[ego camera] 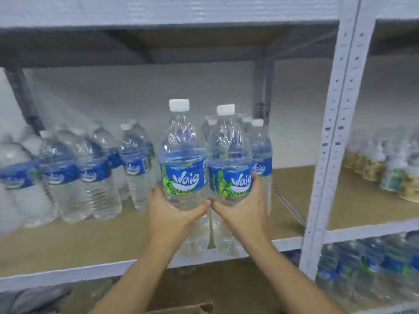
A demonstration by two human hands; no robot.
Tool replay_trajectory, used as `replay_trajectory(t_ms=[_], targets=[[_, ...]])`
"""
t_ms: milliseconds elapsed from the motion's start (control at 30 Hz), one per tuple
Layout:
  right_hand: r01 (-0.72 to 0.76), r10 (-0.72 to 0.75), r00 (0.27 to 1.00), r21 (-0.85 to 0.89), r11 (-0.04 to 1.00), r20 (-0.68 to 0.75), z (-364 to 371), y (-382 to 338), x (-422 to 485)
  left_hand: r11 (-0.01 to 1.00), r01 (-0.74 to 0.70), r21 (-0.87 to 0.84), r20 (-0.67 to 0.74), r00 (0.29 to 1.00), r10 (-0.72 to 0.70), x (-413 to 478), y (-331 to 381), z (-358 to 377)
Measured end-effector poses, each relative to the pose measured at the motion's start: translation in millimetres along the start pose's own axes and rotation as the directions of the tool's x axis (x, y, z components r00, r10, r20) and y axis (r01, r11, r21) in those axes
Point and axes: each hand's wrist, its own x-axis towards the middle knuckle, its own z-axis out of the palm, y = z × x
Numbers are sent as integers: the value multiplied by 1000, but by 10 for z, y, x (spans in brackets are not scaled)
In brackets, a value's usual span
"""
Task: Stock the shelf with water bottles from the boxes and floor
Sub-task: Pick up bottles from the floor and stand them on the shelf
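**Water bottles (182, 155) gripped one per hand at the front of the shelf (90, 243)**

Nearest me, below my wrists, is the flap of a cardboard box (195, 308). My left hand (172, 214) wraps one bottle just under its blue label. My right hand (247, 211) wraps the second bottle (229, 159) the same way. My thumb tips are almost touching between the two. Both bottles stand upright, side by side and touching, with white caps on. Their bases are at the shelf's front rail (68, 274), but I cannot tell whether they rest on the board. Just behind my right hand stand more bottles (261, 150). A blurred row of bottles (95, 173) stands left of my grip. Right of my grip, past the white upright (335, 132), are small cups (394, 175).
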Motion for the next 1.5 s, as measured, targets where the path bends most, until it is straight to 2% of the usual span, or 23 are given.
replay_trajectory(t_ms=[233, 400, 733, 1233, 1367, 1433, 1500], targets=[[25, -24, 998, -10, 1000, 65, 712, 158, 354, 994, -5, 105, -106, 994, 16, 534, -392, -138], [8, -9, 999, -24, 1000, -31, 996, 444, 599, 995, 2, 102, -115, 993, 10, 676, -516, -135], [-60, 51, 989, -65, 996, -138, 1087, 983, 741, 991, -44, 126, -65, 996, 52, 627, -590, -55], [-45, 9, 976, -158, 986, -218, 1277, 1044, 723, 991, -43, 129, -60, 997, 51, 475, -634, -14], [-30, 8, 986, -131, 991, -169, 1219, 1076, 711, 992, -20, 125, -64, 998, 28, 482, -659, -38], [-23, 17, 998, -114, 993, -55, 1134, 1115, 679, 992, -21, 122, -66, 997, 29, 495, -662, -36], [-87, 96, 992, -99, 991, 80, 1041, 1211, 631, 992, -19, 126, -65, 998, 28, 513, -663, -24]])
